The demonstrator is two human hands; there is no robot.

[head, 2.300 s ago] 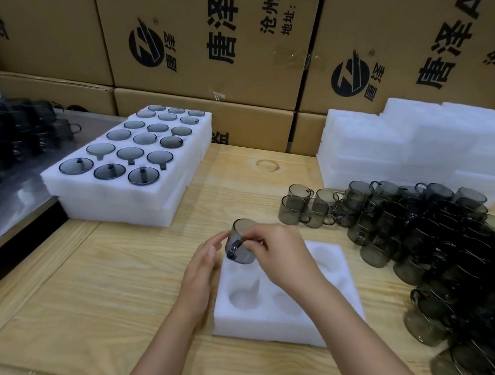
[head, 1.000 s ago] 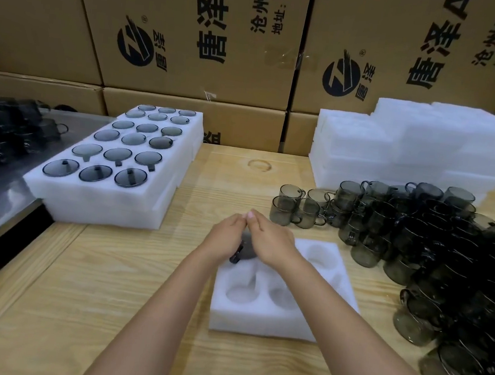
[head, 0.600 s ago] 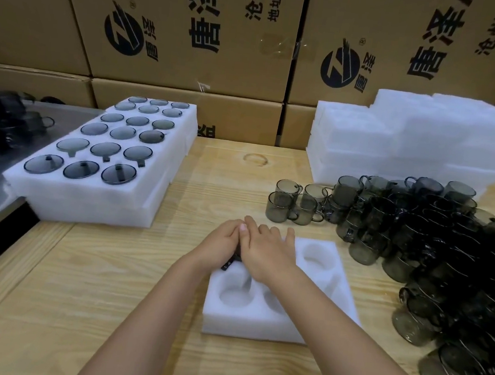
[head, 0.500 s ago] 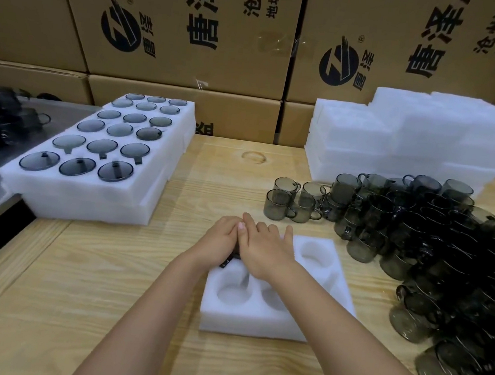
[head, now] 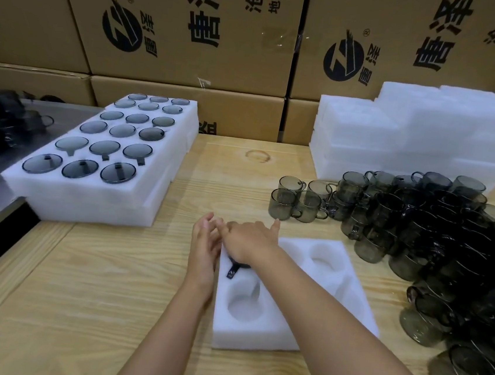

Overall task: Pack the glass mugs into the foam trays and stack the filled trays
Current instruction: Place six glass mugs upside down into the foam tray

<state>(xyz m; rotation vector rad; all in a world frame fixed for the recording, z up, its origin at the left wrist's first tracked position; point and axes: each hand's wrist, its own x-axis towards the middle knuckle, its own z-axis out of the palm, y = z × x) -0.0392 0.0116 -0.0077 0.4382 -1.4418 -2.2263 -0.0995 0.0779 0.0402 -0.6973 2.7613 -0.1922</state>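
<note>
The mug (head: 234,269) is sitting in the tray's (head: 255,337) pocket directly under the right hand (head: 250,240), whose fingers are lying straight, grasping nothing; its handle is pointing back toward the wrists; the left hand (head: 202,253) is hanging relaxed and empty beside it; loose mugs (head: 299,203) are standing just beyond the right fingertips, nearer that hand.

Mug (head: 234,270) now seated in foam tray (head: 255,337) pocket; left hand (head: 204,251), right hand (head: 249,242) loosened.

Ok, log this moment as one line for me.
mug in foam tray, far-left pocket | right hand flat over mug | left hand open beside tray
</note>
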